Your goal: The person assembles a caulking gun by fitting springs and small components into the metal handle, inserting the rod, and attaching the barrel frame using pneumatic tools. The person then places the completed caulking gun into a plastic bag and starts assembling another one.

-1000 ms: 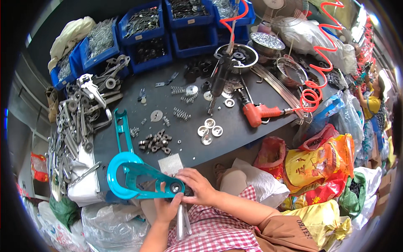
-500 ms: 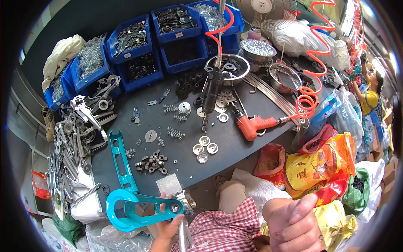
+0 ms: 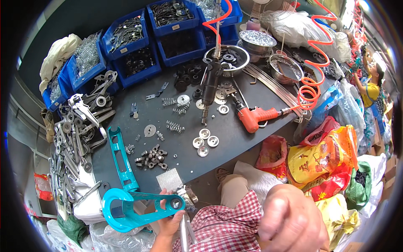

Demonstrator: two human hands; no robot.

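Across the dark workbench (image 3: 235,126) lie loose metal parts: a cluster of small nuts (image 3: 152,158) near its front edge, three round washers (image 3: 205,142) toward the middle, short springs (image 3: 175,126) beside them, and an orange pneumatic driver (image 3: 254,116) toward the right edge with its coiled orange air hose (image 3: 312,77) running up past steel bowls (image 3: 222,56). Blue bins (image 3: 138,50) of dark stamped pieces line the back edge, and grey metal levers (image 3: 73,134) are heaped along the left edge. Bright plastic bags (image 3: 323,155) crowd the floor off the right side. A second teal frame piece (image 3: 121,157) lies flat near the front left corner.

Just off the front edge, the left hand (image 3: 170,218) is closed around a teal frame (image 3: 134,206), thumb and fingers clamped by its round hub end, holding it level over the lap. The right hand (image 3: 294,220) hangs close under the camera, blurred, fingers curled loosely inward and touching nothing that shows; whether anything sits in its palm cannot be told.
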